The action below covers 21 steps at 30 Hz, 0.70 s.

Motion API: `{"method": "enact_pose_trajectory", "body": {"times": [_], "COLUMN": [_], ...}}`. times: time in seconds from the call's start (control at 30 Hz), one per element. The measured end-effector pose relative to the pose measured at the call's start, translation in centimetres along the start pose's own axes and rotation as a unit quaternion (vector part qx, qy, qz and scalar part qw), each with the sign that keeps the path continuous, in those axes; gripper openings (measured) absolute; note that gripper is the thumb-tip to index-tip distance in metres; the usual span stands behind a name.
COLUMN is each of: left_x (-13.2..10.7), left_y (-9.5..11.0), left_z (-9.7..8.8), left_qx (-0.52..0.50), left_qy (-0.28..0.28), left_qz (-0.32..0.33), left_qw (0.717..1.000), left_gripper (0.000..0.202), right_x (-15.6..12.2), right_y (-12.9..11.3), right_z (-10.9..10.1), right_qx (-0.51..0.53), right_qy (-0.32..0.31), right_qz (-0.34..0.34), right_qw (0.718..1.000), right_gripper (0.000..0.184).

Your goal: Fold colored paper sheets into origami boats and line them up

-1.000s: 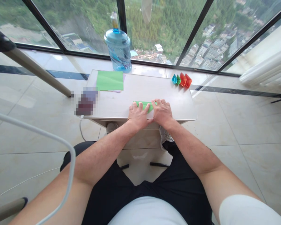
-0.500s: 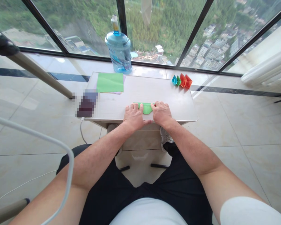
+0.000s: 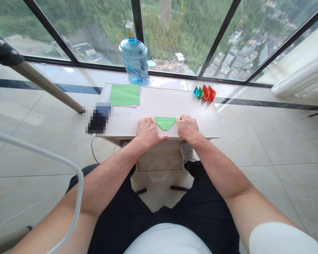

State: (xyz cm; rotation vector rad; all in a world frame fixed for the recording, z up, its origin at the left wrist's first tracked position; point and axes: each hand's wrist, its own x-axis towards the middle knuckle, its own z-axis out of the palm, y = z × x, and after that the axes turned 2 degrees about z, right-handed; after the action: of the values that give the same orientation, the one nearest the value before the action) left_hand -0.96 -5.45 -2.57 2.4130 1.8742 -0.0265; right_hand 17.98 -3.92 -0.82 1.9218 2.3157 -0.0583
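Note:
A piece of green folded paper [image 3: 165, 122] lies flat near the front edge of the small table, its long straight side away from me and its lower side tapering toward me. My left hand [image 3: 147, 131] rests on the tabletop with fingers stretched out and thumb apart, the index fingertip touching the paper's left corner. At the opposite corner, the curled fingers of my right hand [image 3: 187, 126] are closed on the paper's tip. The thumb of that hand is partly hidden.
Green paper sheets [image 3: 124, 94] lie at the table's back left, beside a blurred phone-like object [image 3: 98, 119] with a cable. Small folded paper shapes [image 3: 205, 93] in blue, green and red stand back right. A large water bottle [image 3: 134, 61] stands behind the table [image 3: 212, 123].
Both hands have slid outward along the paper, left hand leftward and right hand rightward, so more of the green paper shows between them.

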Motion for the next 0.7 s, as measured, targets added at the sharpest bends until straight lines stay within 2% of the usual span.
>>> {"method": "enact_pose_trajectory", "body": {"times": [0.13,0.23,0.33,0.4,0.47,0.63,0.7], "left_x": [-0.1,0.1,0.5,1.0,1.3,0.8,0.0], "left_y": [0.1,0.3,0.3,0.3,0.2,0.5,1.1], "left_z": [0.5,0.9,1.1,1.1,0.9,0.3,0.2], "left_qx": [-0.024,-0.057,-0.085,-0.097,-0.098,-0.06,-0.037], "left_qy": [0.0,0.025,0.047,0.046,0.043,0.045,0.04], "left_qz": [-0.023,0.017,0.104,0.123,0.137,0.167,0.187], "left_qw": [0.999,0.998,0.99,0.987,0.985,0.983,0.981], "left_gripper": [0.124,0.123,0.105,0.092,0.083,0.082,0.066], "right_x": [0.3,0.8,1.4,1.8,2.1,2.4,2.5], "right_y": [0.5,0.4,0.2,0.1,0.1,0.4,0.6], "right_z": [0.2,0.7,1.2,1.4,1.6,1.8,2.0], "right_qx": [0.018,0.064,0.122,0.147,0.158,0.176,0.193], "right_qy": [0.015,0.064,0.085,0.076,0.064,0.071,0.093], "right_qz": [0.033,0.03,-0.028,-0.046,-0.05,-0.036,-0.019], "right_qw": [0.999,0.995,0.988,0.985,0.984,0.981,0.977], "right_gripper": [0.036,0.037,0.043,0.045,0.044,0.039,0.037]}}
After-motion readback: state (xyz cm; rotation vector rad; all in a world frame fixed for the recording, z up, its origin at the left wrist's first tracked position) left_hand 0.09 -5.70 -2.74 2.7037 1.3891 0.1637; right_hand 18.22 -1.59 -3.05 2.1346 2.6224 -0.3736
